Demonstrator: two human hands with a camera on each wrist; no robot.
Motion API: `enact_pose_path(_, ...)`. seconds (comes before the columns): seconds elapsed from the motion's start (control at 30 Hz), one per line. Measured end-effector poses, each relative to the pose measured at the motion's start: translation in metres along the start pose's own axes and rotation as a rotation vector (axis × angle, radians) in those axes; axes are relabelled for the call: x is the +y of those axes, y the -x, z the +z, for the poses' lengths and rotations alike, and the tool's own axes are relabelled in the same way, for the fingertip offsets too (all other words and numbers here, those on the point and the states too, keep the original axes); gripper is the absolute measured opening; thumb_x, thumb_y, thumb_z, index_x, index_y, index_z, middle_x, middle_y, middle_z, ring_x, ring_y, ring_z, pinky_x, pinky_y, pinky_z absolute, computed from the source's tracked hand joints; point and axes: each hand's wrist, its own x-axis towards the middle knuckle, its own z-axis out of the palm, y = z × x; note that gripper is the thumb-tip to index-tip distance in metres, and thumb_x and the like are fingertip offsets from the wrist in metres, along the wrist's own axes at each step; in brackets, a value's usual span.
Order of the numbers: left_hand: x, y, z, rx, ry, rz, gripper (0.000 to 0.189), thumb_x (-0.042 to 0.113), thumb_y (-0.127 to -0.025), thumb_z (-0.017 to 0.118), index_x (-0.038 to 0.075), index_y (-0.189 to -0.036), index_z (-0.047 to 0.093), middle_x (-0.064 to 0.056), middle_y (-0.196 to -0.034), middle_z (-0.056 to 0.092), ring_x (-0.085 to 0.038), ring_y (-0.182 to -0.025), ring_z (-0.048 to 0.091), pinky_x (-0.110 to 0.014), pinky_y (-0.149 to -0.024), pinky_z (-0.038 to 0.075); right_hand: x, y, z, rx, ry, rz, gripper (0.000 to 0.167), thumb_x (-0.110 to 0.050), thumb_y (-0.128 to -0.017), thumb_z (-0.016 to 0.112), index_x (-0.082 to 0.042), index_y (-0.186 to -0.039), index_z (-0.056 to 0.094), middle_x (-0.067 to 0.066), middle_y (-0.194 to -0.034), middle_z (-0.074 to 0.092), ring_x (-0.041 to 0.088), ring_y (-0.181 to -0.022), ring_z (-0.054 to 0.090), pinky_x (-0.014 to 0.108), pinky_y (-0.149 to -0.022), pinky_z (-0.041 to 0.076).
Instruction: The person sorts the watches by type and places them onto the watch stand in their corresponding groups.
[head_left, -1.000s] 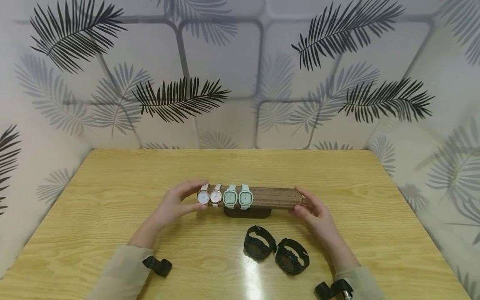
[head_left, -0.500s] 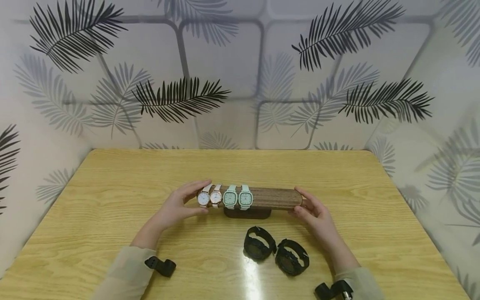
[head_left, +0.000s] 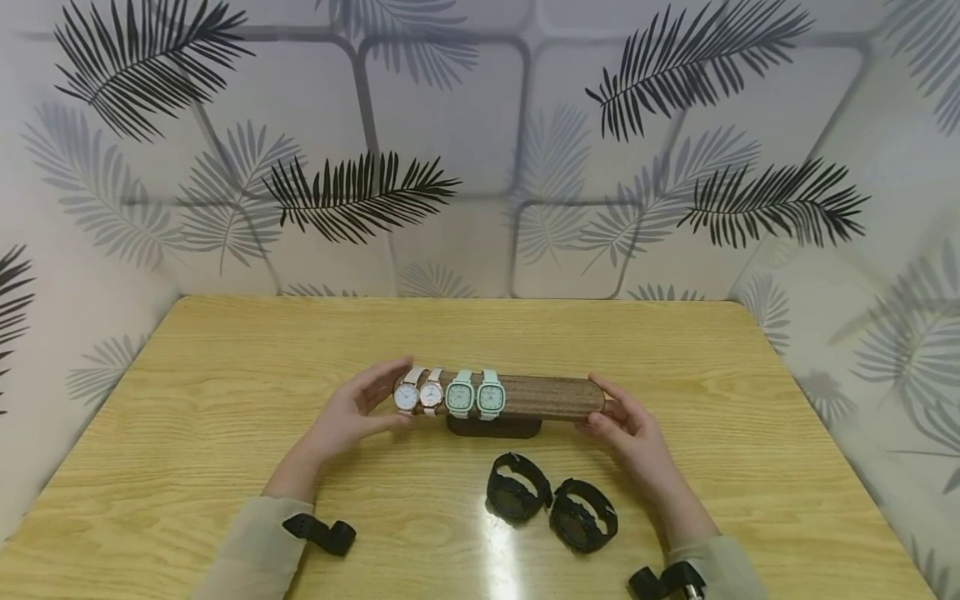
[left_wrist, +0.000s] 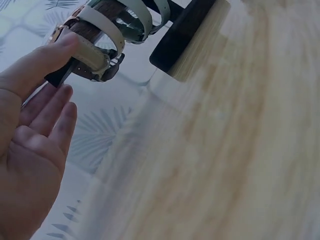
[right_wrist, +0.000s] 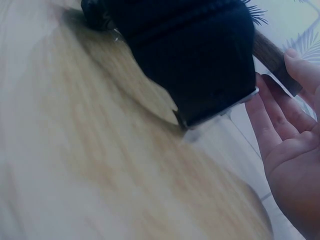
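A brown watch stand [head_left: 555,397] with a dark base [head_left: 493,427] stands mid-table. On its left half sit two white-strapped watches, the outer one [head_left: 406,397] slightly tilted beside the inner one [head_left: 431,394], then a mint square watch [head_left: 460,397] and its twin [head_left: 491,396]. My left hand [head_left: 348,414] holds the outer watch at the bar's left end, thumb in front and index finger behind. In the left wrist view, the thumb lies against its white strap [left_wrist: 90,54]. My right hand [head_left: 633,425] grips the bar's right end between thumb and fingers.
Two black watches with closed straps, one [head_left: 517,489] left of the other [head_left: 583,515], lie on the wooden table [head_left: 405,517] in front of the stand. One looms large and dark in the right wrist view [right_wrist: 195,55]. A leaf-patterned backdrop [head_left: 480,167] rises behind the table.
My left hand has shifted slightly around the outer white-strapped watch, whose strap leans a little more and whose dial has moved slightly. The right hand stays at the stand's right end.
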Motion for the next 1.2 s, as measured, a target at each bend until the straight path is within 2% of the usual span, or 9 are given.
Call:
enact_pose_path(0.17,-0.0017,0.0048,0.0021,0.013,0.112,-0.002,0.073,-0.011,-0.078,0.071,-0.004,-0.142,0.037,-0.021,-0.149,0.033,-0.019,-0.136,0.035,-0.028,-0.111,0.029,-0.0003,0.0014,0.0,0.0,0.001,-0.006,0.053,0.004,-0.095,0.053,0.001,-0.145,0.036,0.004,-0.12,0.06,0.02,-0.103,0.063,0.037,-0.087,0.053)
enact_pose_path(0.37,-0.0011,0.0072,0.007,0.048,0.102,-0.018,0.066,-0.01,-0.08,0.071,-0.004,-0.14,0.043,-0.019,-0.146,0.039,-0.02,-0.131,0.042,-0.03,-0.109,0.034,-0.0011,0.0036,-0.0016,0.005,0.014,-0.001,0.053,0.002,-0.096,0.054,-0.001,-0.145,0.036,0.005,-0.13,0.053,0.018,-0.107,0.061,0.037,-0.088,0.053)
enact_pose_path(0.63,-0.0021,0.0079,0.0095,0.1,0.106,-0.033,0.062,-0.006,-0.079,0.073,-0.004,-0.135,0.049,-0.018,-0.141,0.046,-0.021,-0.128,0.047,-0.031,-0.107,0.037,-0.0016,0.0059,-0.002,0.002,0.037,0.025,0.056,-0.001,-0.097,0.054,-0.005,-0.148,0.033,0.029,-0.144,0.034,0.019,-0.108,0.061,0.037,-0.09,0.052)
enact_pose_path(0.9,-0.0047,0.0076,0.007,0.096,0.112,-0.035,0.063,-0.007,-0.077,0.075,-0.004,-0.135,0.049,-0.018,-0.139,0.048,-0.021,-0.127,0.047,-0.032,-0.106,0.038,-0.0018,0.0056,-0.001,-0.01,0.036,0.059,0.06,-0.003,-0.097,0.054,-0.012,-0.151,0.029,0.03,-0.145,0.032,0.021,-0.107,0.062,0.035,-0.092,0.051)
enact_pose_path(1.03,-0.005,0.0073,0.005,0.088,0.112,-0.025,0.064,-0.005,-0.077,0.075,-0.005,-0.135,0.048,-0.017,-0.139,0.048,-0.02,-0.126,0.048,-0.031,-0.105,0.039,-0.0026,0.0044,-0.0003,0.008,0.103,0.07,0.061,-0.004,-0.096,0.056,-0.015,-0.15,0.031,0.027,-0.141,0.038,0.02,-0.105,0.063,0.032,-0.091,0.052)
enact_pose_path(1.2,-0.0056,0.0076,0.0038,0.089,0.113,-0.007,0.064,-0.006,-0.077,0.075,-0.007,-0.135,0.048,-0.016,-0.137,0.05,-0.019,-0.124,0.05,-0.031,-0.105,0.04,-0.0063,0.0011,0.0007,0.03,0.227,0.026,0.061,-0.002,-0.094,0.06,-0.008,-0.149,0.034,0.022,-0.144,0.037,0.018,-0.116,0.053,0.023,-0.093,0.048)
